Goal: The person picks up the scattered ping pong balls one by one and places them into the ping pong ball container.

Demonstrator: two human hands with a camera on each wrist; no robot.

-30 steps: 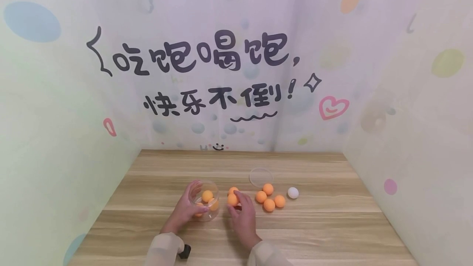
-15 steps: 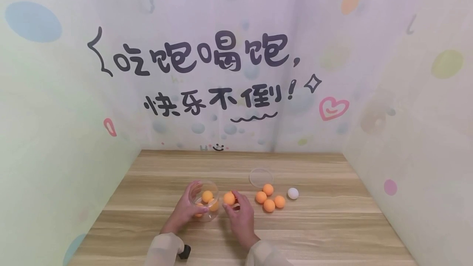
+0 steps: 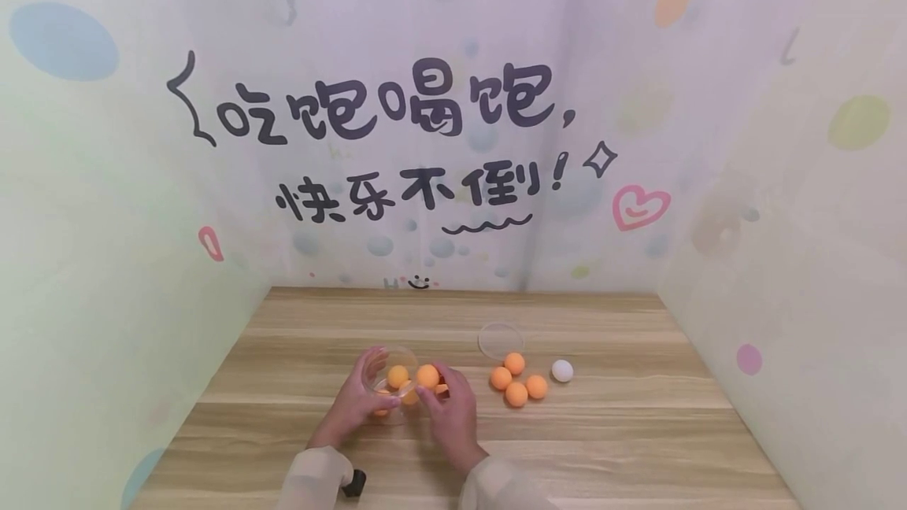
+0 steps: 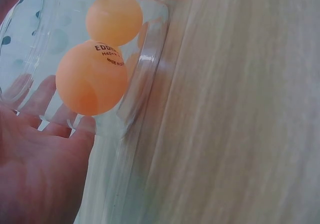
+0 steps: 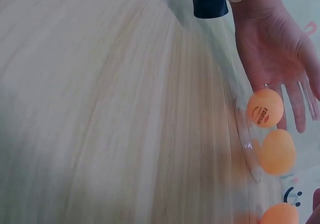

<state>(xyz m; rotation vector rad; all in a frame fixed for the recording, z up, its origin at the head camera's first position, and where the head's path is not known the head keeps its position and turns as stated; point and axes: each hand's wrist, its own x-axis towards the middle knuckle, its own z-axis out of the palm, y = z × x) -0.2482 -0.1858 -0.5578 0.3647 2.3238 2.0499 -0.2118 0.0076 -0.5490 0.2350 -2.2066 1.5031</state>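
Observation:
My left hand (image 3: 364,396) grips a clear plastic tub (image 3: 394,352) from its left side, thumb across the near side. Several orange ping-pong balls (image 3: 398,376) lie inside it; the left wrist view shows printed lettering on one orange ball (image 4: 92,79) through the clear wall. With thumb and fingers, my right hand (image 3: 453,415) pinches another orange ping-pong ball (image 3: 427,376) right at the tub's right rim. Part of a further orange ball (image 3: 442,389) shows between the right hand's fingers, mostly hidden by them.
Several orange ping-pong balls (image 3: 516,393) sit in a loose group right of the hands, with a white ball (image 3: 562,371) beyond them. A clear round lid (image 3: 501,341) lies behind the group. Patterned walls surround the wooden table (image 3: 602,455).
My right hand has moved left with the orange ping-pong ball, from beside the tub up to its rim. The left hand and tub have stayed in place.

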